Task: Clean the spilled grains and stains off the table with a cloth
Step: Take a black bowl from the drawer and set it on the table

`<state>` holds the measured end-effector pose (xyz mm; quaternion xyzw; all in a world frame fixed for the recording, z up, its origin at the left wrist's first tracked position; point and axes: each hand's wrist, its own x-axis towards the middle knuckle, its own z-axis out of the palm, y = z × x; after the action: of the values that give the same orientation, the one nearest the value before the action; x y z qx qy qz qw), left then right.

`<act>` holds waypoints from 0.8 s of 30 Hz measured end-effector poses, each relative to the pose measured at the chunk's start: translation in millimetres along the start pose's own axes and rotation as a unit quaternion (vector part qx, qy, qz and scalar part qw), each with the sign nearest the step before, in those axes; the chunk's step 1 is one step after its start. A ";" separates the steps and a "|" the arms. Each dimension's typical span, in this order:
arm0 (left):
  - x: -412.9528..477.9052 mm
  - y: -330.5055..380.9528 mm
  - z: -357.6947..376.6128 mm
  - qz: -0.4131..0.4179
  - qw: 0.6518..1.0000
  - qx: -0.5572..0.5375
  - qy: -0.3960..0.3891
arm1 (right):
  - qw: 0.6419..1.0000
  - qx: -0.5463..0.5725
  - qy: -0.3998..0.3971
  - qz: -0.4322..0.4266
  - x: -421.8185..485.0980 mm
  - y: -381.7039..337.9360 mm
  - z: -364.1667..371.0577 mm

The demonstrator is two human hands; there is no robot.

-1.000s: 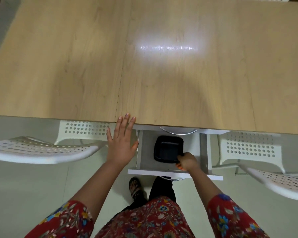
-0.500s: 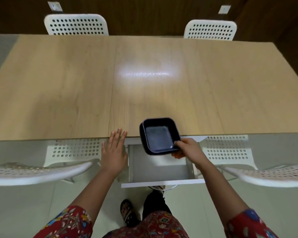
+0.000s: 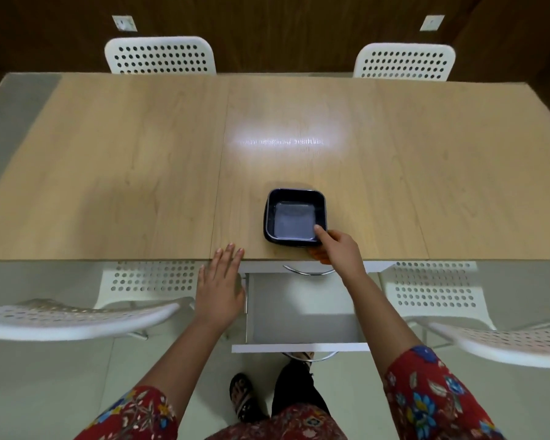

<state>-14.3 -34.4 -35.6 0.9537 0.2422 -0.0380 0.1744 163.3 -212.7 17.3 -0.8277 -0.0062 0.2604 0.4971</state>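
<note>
The wooden table [image 3: 140, 169] fills mid-frame; no cloth or grains show. At lower centre the right hand [image 3: 340, 249] pinches the lower-right corner of the black square tray [image 3: 294, 217]. The left hand [image 3: 221, 281], fingers straight, lies lower-left of it.

Dark wood wall [image 3: 283, 27] far back from what I see, white holey far-left chair [image 3: 161, 55] and far-right chair [image 3: 405, 61], pale floor [image 3: 45, 392] near.

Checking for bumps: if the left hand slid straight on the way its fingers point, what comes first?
Only bare table, as far as shown; the left hand probably passes left of the black tray.
</note>
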 end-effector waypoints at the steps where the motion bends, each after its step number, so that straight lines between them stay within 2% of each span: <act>1: 0.3 1.1 -0.8 -0.003 1.000 -0.001 -0.005 | 1.000 -0.002 0.008 -0.010 -8.8 6.3 -2.1; 4: -2.9 2.2 -2.7 -0.006 1.000 0.009 -0.001 | 0.999 0.000 0.013 -0.039 -51.8 54.2 3.4; 7: -0.8 2.1 -1.3 -0.006 1.000 0.005 0.004 | 0.987 -0.128 -0.085 -0.049 -91.6 135.8 26.3; 8: -2.5 2.0 -0.7 -0.005 1.000 0.010 0.004 | 0.967 -0.207 -0.139 -0.057 -101.4 164.3 33.4; 10: -1.3 2.2 0.9 -0.008 1.000 0.011 -0.002 | 0.899 -0.372 -0.222 -0.060 -108.8 208.8 47.0; 12: -2.2 1.0 6.3 -0.013 1.000 0.011 -0.002 | 0.846 -0.469 -0.251 -0.041 -105.8 239.3 54.4; 15: -3.9 -0.9 9.7 -0.012 1.000 0.017 0.003 | 0.821 -0.513 -0.250 -0.025 -91.8 252.1 65.2; 18: -2.8 -0.6 11.0 -0.008 1.000 0.021 0.007 | 0.815 -0.525 -0.243 0.022 -72.0 243.2 72.8; 21: -2.9 -2.0 13.0 -0.006 1.000 0.025 0.013 | 0.797 -0.546 -0.256 0.030 -59.2 241.6 77.0; 24: -2.7 -3.4 15.5 -0.007 0.999 0.023 0.023 | 0.794 -0.555 -0.243 0.047 -40.3 238.3 82.5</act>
<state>-18.1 -38.2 -50.8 0.9563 0.2519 -0.0228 0.1466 33.1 -276.4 -193.0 -0.8701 -0.2310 0.4283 -0.0781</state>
